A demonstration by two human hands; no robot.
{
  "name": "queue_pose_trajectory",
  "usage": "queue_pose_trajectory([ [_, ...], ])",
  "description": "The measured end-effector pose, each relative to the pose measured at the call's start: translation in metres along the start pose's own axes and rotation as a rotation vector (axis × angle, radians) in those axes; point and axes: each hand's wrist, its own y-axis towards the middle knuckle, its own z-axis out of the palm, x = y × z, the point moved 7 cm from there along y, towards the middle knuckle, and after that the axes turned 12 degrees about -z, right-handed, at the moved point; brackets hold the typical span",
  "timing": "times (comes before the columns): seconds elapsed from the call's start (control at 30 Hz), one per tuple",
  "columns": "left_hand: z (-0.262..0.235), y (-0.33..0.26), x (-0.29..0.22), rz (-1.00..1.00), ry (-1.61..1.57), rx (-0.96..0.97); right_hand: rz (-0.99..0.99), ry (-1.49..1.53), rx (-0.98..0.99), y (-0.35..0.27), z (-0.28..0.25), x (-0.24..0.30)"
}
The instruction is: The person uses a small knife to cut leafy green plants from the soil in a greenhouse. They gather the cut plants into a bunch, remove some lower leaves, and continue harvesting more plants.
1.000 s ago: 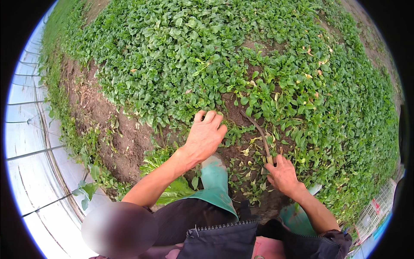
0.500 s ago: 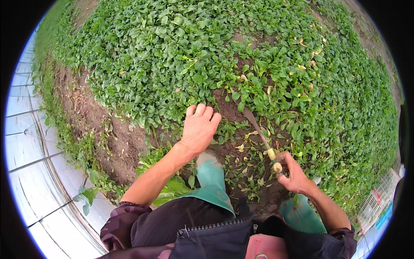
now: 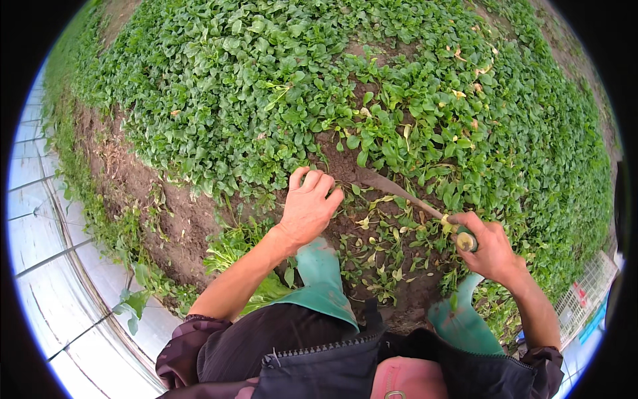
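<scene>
My left hand [image 3: 309, 207] reaches down to the edge of a dense bed of green leafy plants [image 3: 266, 86], its fingers curled at the leaves where they meet bare soil [image 3: 345, 166]. My right hand [image 3: 490, 247] grips the handle of a narrow-bladed hand tool [image 3: 399, 191]. The blade points up and left, and its tip lies on the soil close to my left fingers. Cut leaves [image 3: 379, 259] lie scattered on the ground between the two hands.
My green rubber boots [image 3: 325, 279] stand on the soil below the hands. A bare earth bank [image 3: 133, 186] slopes to the left, bordered by white plastic sheeting [image 3: 46, 239]. A white mesh crate [image 3: 585, 299] sits at the lower right.
My left hand has stayed at the leaf edge, shifting slightly. My right hand has closed around the tool handle and lifted right, with the blade now laid toward my left hand.
</scene>
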Motion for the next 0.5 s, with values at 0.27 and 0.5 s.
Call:
queue_pose_trajectory([
  [0.27, 0.001, -0.002, 0.005, 0.019, -0.031, -0.051, -0.212, -0.080, 0.024, 0.018, 0.007, -0.016],
  [0.5, 0.003, -0.004, 0.010, 0.009, -0.059, -0.051, -0.306, -0.077, -0.041, 0.027, 0.032, -0.019],
])
